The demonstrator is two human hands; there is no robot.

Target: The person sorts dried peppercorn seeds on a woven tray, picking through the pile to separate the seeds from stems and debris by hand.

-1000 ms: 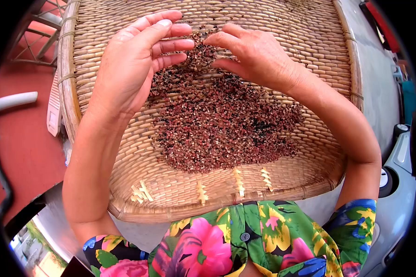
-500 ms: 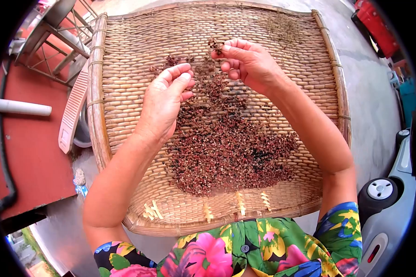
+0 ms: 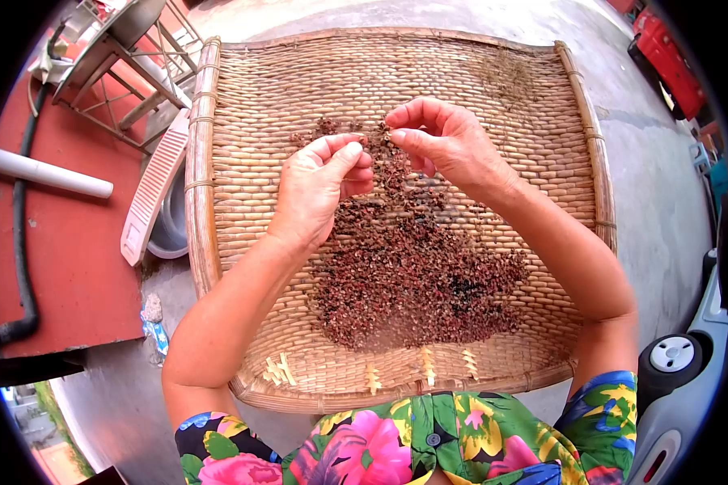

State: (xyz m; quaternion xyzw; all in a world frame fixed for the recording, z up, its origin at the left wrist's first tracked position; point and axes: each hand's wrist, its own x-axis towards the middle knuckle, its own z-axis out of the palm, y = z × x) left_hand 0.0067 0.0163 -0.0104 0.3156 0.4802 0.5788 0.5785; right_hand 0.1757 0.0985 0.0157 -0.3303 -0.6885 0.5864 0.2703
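Dark red and black dried husks (image 3: pixel 412 275) lie heaped on a wide woven tray (image 3: pixel 283 81), with a thinner trail running up toward its middle. My left hand (image 3: pixel 319 182) is raised over the left side of the trail, thumb and index finger pinched; what they hold is too small to name. Just to its right, my right hand (image 3: pixel 453 149) has thumb and index finger around a small dark sprig (image 3: pixel 386 131). The fingertips of the two hands are close but apart. A small loose clump (image 3: pixel 325 128) rests behind my left hand.
Fine brown stems (image 3: pixel 505 77) lie at the tray's back right. Left are a metal stand (image 3: pixel 125 61), a white pipe (image 3: pixel 52 172), a pink ridged board (image 3: pixel 158 190) and a basin (image 3: pixel 172 222). A small silver car (image 3: pixel 675 356) and a red object (image 3: pixel 670 61) stand right.
The view has shifted, showing more of the tray's far edge. My hands have gone from loosely spread fingers to pinches, and have come nearer each other since half a second ago.
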